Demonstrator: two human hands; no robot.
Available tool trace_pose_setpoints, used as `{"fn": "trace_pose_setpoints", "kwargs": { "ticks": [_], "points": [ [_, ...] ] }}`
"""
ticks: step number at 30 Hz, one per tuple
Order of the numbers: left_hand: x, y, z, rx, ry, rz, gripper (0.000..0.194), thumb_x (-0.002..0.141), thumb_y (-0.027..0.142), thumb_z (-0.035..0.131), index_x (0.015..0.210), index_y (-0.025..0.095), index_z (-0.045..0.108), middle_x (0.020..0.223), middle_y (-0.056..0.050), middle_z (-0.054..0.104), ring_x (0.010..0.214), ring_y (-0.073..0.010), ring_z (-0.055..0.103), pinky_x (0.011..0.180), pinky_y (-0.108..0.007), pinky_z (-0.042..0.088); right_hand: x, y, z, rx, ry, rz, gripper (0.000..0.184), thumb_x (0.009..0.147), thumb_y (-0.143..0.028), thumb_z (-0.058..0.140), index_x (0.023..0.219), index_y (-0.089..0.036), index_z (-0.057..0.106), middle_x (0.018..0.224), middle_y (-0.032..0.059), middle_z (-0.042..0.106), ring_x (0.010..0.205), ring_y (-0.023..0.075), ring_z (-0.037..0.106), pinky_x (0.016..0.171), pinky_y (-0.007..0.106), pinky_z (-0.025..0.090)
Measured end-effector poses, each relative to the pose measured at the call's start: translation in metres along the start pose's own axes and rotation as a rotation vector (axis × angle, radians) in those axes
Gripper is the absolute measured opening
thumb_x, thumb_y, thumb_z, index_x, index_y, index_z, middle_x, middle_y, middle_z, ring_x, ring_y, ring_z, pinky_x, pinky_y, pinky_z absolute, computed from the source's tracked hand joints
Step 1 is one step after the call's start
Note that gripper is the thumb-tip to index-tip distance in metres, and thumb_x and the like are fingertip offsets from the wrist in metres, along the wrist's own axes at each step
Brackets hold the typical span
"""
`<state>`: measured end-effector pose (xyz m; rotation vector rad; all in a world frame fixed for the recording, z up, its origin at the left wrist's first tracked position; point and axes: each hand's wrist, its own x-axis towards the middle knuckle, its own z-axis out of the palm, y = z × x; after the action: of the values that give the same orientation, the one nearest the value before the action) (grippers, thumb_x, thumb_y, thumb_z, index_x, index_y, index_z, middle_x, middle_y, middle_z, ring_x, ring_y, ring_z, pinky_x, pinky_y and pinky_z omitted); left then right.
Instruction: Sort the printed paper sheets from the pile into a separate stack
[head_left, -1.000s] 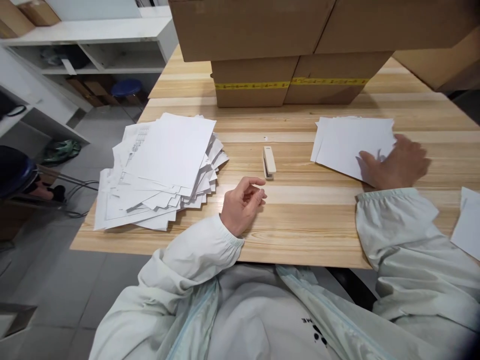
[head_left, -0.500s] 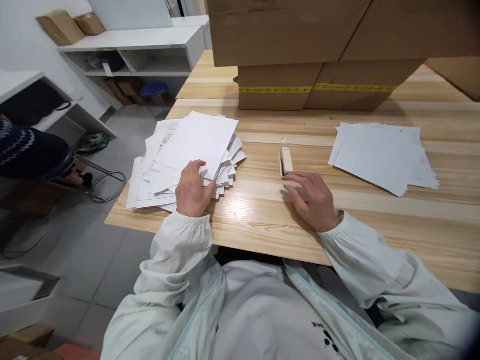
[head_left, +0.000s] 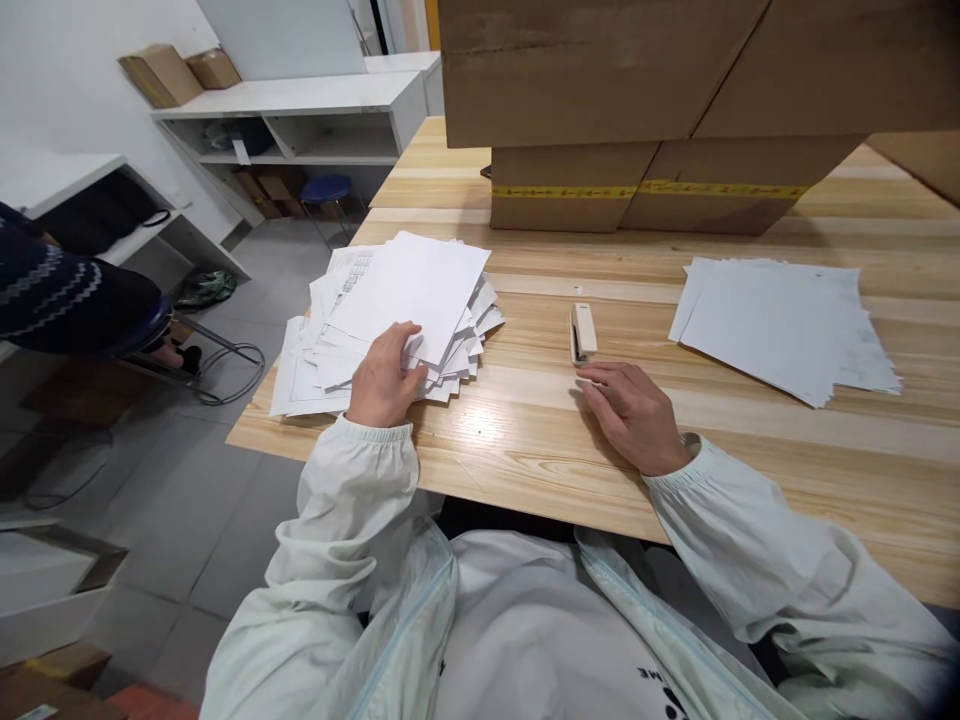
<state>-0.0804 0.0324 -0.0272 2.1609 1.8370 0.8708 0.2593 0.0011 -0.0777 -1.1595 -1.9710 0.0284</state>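
My left hand (head_left: 385, 378) rests on the near right edge of a messy pile of white paper sheets (head_left: 420, 285), with thumb and fingers apart. Some sheets lower in the pile carry print, while the top one looks blank. Close to the near end of a small cream stapler (head_left: 583, 330) lies my right hand (head_left: 634, 412), fingers loosely bent and holding nothing. The stapler stands on the wooden table (head_left: 540, 440). Whether a fingertip touches it, I cannot tell. A second, neater stack of white sheets (head_left: 772, 325) lies farther right.
Large cardboard boxes (head_left: 570, 75) are stacked at the back of the table, the lower ones banded with yellow tape. Off the left edge are a blue stool (head_left: 327, 188), white shelves (head_left: 300, 95) and a seated person (head_left: 64, 280) partly in view.
My right hand has drawn slightly back from the stapler, and its thumb has come closer to the index finger. The left hand has hardly moved on the pile; the view has shifted slightly.
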Motion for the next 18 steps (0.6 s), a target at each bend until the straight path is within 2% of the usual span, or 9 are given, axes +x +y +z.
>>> {"fn": "trace_pose_setpoints", "kwargs": {
  "ticks": [3,6,8,9,10,12,14,15,18],
  "points": [
    [0.002,-0.002,0.006,0.021,0.03,0.021,0.054,0.073,0.018,0.06,0.127,0.021,0.061,0.139,-0.01,0.064,0.134,-0.0286,0.056,0.11,-0.046,0.046,0.001,0.0,0.0,0.009,-0.001,0.015,0.021,0.094,-0.02,0.057,0.111,-0.023,0.069,0.106,0.0083,0.074,0.103,0.0247,0.07,0.09,0.044,0.057],
    [0.007,0.001,0.008,0.011,0.085,-0.007,0.037,0.077,0.019,0.059,0.112,0.024,0.069,0.128,-0.006,0.071,0.125,-0.0271,0.063,0.102,-0.042,0.049,0.002,0.0,-0.001,0.022,-0.001,0.027,0.02,0.094,-0.021,0.056,0.11,-0.024,0.069,0.105,0.0078,0.075,0.102,0.0247,0.07,0.089,0.045,0.057],
    [0.012,0.004,0.007,0.001,0.155,-0.071,0.015,0.082,0.023,0.058,0.089,0.024,0.071,0.1,-0.004,0.077,0.102,-0.0244,0.07,0.088,-0.036,0.051,0.002,0.0,-0.001,0.027,-0.002,0.026,0.02,0.094,-0.02,0.056,0.109,-0.024,0.069,0.104,0.0074,0.075,0.102,0.0244,0.07,0.089,0.044,0.057],
    [0.015,0.004,0.006,0.002,0.194,-0.111,0.013,0.085,0.025,0.056,0.077,0.023,0.067,0.081,-0.002,0.073,0.086,-0.0219,0.069,0.079,-0.033,0.05,0.002,0.0,-0.001,0.027,-0.002,0.025,0.02,0.094,-0.02,0.056,0.108,-0.024,0.069,0.103,0.0073,0.075,0.101,0.0242,0.071,0.089,0.044,0.057],
    [0.018,0.004,0.006,0.004,0.237,-0.152,0.022,0.087,0.028,0.056,0.066,0.022,0.059,0.065,0.0,0.064,0.071,-0.0187,0.063,0.07,-0.03,0.046,0.003,0.0,-0.001,0.025,-0.001,0.025,0.019,0.094,-0.02,0.056,0.108,-0.024,0.069,0.103,0.0073,0.075,0.101,0.0241,0.071,0.089,0.044,0.057],
    [0.023,0.003,0.004,-0.003,0.324,-0.214,0.036,0.089,0.03,0.054,0.056,0.022,0.041,0.05,0.004,0.043,0.054,-0.0133,0.043,0.059,-0.028,0.035,0.003,0.0,-0.001,0.023,0.004,0.027,0.019,0.094,-0.02,0.057,0.108,-0.024,0.069,0.103,0.0072,0.075,0.1,0.0238,0.071,0.088,0.043,0.057],
    [0.026,0.001,0.004,-0.033,0.409,-0.257,0.038,0.089,0.029,0.054,0.057,0.022,0.034,0.048,0.006,0.033,0.051,-0.0119,0.032,0.056,-0.028,0.029,0.003,0.0,-0.002,0.021,0.008,0.029,0.019,0.094,-0.019,0.057,0.108,-0.024,0.069,0.103,0.0072,0.075,0.1,0.0236,0.071,0.088,0.042,0.058],
    [0.027,0.0,0.004,-0.047,0.445,-0.273,0.035,0.089,0.029,0.053,0.059,0.023,0.036,0.048,0.006,0.034,0.051,-0.012,0.031,0.056,-0.029,0.028,0.003,0.001,-0.002,0.021,0.008,0.027,0.019,0.094,-0.019,0.057,0.108,-0.023,0.069,0.103,0.0073,0.075,0.1,0.0235,0.071,0.088,0.042,0.058],
    [0.026,-0.001,0.003,-0.087,0.51,-0.281,0.009,0.089,0.025,0.052,0.082,0.023,0.058,0.048,0.007,0.042,0.05,-0.0131,0.035,0.059,-0.028,0.033,0.002,0.0,-0.002,0.023,0.011,0.014,0.019,0.094,-0.018,0.057,0.108,-0.022,0.069,0.103,0.0075,0.075,0.1,0.0236,0.071,0.087,0.041,0.058]
  ]
}}
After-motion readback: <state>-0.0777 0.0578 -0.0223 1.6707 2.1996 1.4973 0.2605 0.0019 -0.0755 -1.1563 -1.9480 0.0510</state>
